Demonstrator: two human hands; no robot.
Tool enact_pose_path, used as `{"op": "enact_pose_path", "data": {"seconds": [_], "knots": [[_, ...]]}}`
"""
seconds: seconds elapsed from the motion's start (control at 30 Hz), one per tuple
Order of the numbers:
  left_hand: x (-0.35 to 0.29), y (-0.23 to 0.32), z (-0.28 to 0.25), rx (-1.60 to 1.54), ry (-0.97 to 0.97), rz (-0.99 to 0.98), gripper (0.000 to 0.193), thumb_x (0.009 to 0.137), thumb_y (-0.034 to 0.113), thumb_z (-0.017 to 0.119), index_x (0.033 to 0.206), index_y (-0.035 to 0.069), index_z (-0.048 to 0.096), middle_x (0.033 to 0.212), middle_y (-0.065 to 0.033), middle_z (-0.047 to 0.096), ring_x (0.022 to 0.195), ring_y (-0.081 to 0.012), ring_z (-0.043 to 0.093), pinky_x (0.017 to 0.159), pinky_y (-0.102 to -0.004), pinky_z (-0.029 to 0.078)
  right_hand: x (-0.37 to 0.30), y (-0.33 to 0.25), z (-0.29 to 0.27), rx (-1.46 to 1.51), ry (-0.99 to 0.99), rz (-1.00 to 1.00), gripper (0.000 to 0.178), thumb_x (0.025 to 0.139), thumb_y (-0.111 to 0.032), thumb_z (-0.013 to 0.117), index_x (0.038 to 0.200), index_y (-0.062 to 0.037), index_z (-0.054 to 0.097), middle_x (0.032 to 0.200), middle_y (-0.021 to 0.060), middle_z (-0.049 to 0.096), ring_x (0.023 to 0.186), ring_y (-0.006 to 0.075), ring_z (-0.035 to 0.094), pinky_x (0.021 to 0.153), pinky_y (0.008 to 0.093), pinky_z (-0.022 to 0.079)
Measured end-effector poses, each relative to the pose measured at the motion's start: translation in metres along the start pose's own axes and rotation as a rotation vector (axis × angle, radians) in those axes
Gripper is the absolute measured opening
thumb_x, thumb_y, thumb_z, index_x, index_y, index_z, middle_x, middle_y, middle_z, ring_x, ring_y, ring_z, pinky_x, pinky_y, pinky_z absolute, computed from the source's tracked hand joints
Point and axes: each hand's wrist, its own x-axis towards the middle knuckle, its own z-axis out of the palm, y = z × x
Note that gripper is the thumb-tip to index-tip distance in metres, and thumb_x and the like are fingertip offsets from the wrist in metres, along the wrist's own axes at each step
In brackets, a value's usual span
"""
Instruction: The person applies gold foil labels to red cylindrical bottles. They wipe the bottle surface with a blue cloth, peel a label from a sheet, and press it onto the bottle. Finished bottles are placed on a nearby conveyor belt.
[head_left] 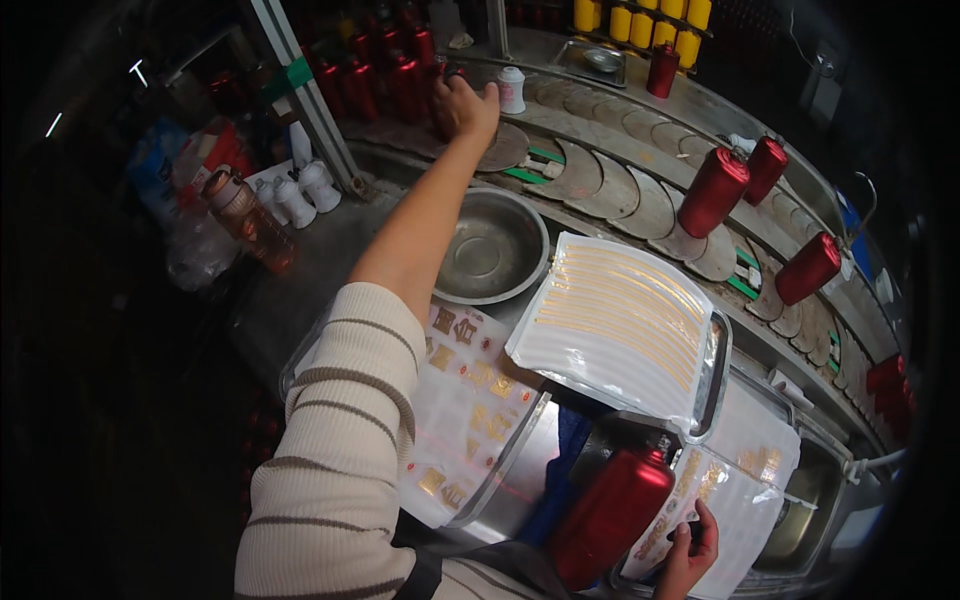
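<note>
My left hand (466, 108) is stretched out to the far conveyor, its fingers closed around the upper part of a red bottle (438, 118) that it mostly hides. Right of it stands a white spool-shaped container (511, 90). Low at the right, my right hand (688, 562) has thumb and forefinger around a small dark thing (690, 531), too little seen to name. It is over a white sheet of gold decals (720, 510). Close to my body a large glossy red bottle (618, 510) leans beside that hand; whether anything supports it is hidden.
A steel bowl (488, 250) sits below my left forearm. A white sheet with gold stripes (625, 315) rests on a tray; another decal sheet (465, 420) lies left. Red bottles (714, 192) stand along the plated conveyor (640, 205). A metal post (310, 100) rises at left, near a drink bottle (245, 215).
</note>
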Motion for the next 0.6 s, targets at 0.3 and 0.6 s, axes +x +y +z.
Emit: {"op": "enact_pose_path", "data": {"seconds": [0.3, 0.6], "knots": [[0.065, -0.01, 0.024, -0.212, -0.319, -0.23, 0.058, 0.074, 0.045, 0.079, 0.105, -0.002, 0.065, 0.114, -0.0244, 0.065, 0.105, -0.0387, 0.063, 0.092, -0.0453, 0.05, 0.01, 0.023, -0.008, -0.178, 0.136, -0.132, 0.04, 0.091, -0.003, 0.062, 0.13, 0.0005, 0.06, 0.082, 0.0001, 0.056, 0.071, 0.0069, 0.052, 0.065, 0.0196, 0.042], [0.008, 0.031, 0.045, -0.692, -0.182, -0.258, 0.042, 0.074, 0.042, 0.077, 0.079, 0.002, 0.066, 0.081, -0.0175, 0.072, 0.079, -0.0318, 0.071, 0.073, -0.0409, 0.053, -0.008, -0.011, 0.007, -0.249, 0.166, -0.018, 0.037, 0.094, -0.004, 0.064, 0.131, -0.0019, 0.061, 0.09, 0.0034, 0.062, 0.077, 0.0104, 0.056, 0.067, 0.023, 0.046]]}}
